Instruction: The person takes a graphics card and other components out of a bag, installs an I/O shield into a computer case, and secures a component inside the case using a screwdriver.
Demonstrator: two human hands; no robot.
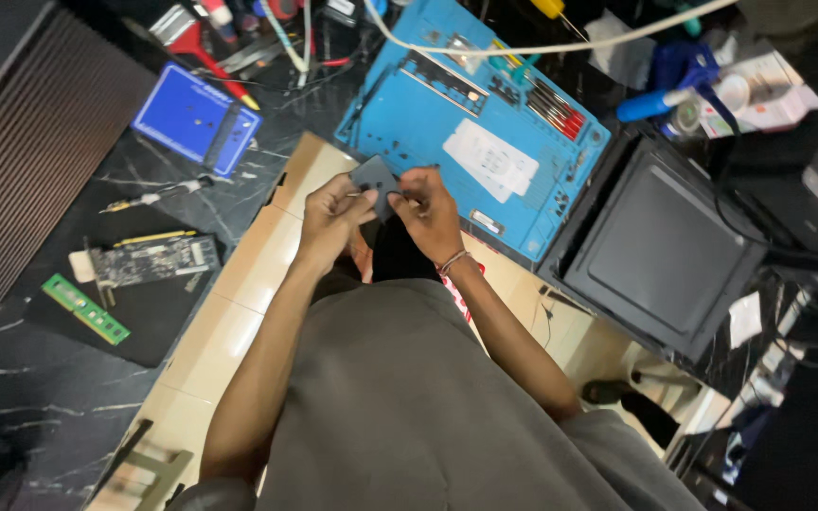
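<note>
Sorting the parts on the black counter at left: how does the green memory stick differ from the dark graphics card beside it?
The green memory stick is a slim, bare strip; the dark graphics card is broader and bulkier. The stick is bright green, the card mostly black with a yellow edge. Both lie flat on the black mat, untouched by either hand.

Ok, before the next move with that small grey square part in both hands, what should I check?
1. Left hand grip on the small dark grey square part: ok, fingers on its left edge.
2. Right hand grip on it: ok, fingers at its right side.
3. Part held above the blue rectangular work mat edge: ok.
4. Thin tool or pin between the fingers: cannot tell, too small.
5. White cable away from the hands: ok.
6. Green memory stick apart from the hands, on the black marble table: ok.
</note>
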